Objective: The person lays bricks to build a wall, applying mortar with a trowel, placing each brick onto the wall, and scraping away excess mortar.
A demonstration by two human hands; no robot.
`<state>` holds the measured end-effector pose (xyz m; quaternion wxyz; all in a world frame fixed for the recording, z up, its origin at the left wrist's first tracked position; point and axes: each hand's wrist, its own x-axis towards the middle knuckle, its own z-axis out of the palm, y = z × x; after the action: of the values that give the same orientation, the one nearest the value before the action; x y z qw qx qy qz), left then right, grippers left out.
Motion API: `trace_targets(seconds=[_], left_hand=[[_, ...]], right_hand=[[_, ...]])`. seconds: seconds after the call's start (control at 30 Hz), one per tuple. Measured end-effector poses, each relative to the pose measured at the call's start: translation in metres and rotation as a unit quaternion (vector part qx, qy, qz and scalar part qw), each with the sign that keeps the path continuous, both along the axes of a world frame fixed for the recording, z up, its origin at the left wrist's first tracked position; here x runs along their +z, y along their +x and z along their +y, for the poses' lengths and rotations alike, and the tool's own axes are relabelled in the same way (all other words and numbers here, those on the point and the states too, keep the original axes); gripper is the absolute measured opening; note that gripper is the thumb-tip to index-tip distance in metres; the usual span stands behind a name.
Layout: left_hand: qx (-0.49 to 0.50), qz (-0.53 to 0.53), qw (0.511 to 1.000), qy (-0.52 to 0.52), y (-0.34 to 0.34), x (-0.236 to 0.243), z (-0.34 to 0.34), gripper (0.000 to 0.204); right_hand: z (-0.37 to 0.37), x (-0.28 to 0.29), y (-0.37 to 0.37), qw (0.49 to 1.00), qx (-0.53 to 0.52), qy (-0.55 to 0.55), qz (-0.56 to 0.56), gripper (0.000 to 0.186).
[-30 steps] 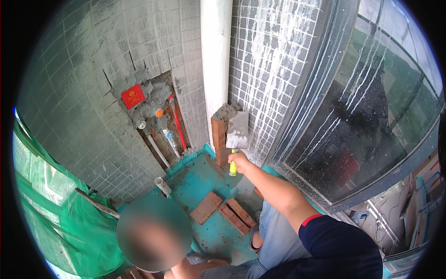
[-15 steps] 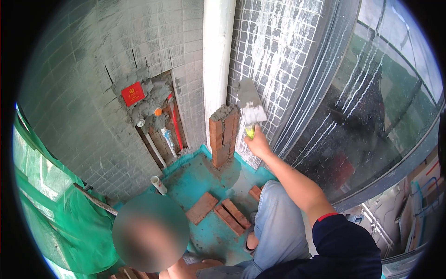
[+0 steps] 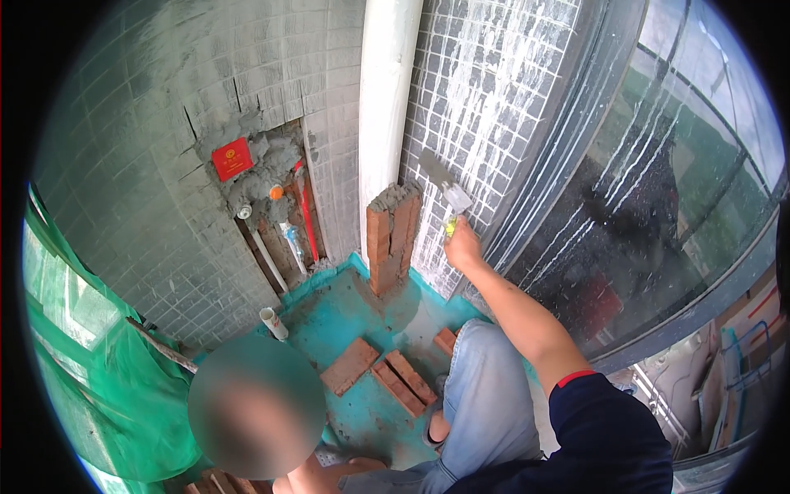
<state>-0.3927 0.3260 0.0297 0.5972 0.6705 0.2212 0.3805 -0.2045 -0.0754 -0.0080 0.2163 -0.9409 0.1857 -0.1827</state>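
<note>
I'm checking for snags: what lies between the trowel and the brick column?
No object shows there in the head view: between the trowel in the right hand and the brick column, only white-streaked wall tiles.

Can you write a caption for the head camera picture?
A right hand holds a trowel near a mortar-topped brick column.

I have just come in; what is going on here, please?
The person's right hand holds a trowel by its yellow-green handle in front of the grey tiled wall; whether the trowel touches it is unclear. To the trowel's left, a brick column topped with grey mortar stands in the corner by a white pipe. Loose bricks lie on the teal floor. The left hand cannot be made out.
</note>
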Motion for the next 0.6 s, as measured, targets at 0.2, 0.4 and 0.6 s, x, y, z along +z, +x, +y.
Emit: trace_targets(seconds=[0.2,0.4,0.6], left_hand=[[-0.012,0.004,0.995,-0.098,0.000,0.015,-0.004,0.039],[0.044,0.011,0.999,0.029,0.002,-0.008,0.012,0.039],[0.018,-0.044,0.997,0.055,-0.002,0.011,-0.014,0.041]], right_hand=[[0.002,0.022,-0.032,0.999,0.029,0.005,-0.016,0.053],[0.060,0.012,-0.083,0.985,0.170,-0.011,0.012,0.050],[0.215,-0.008,-0.126,0.845,0.494,-0.023,0.203,0.034]])
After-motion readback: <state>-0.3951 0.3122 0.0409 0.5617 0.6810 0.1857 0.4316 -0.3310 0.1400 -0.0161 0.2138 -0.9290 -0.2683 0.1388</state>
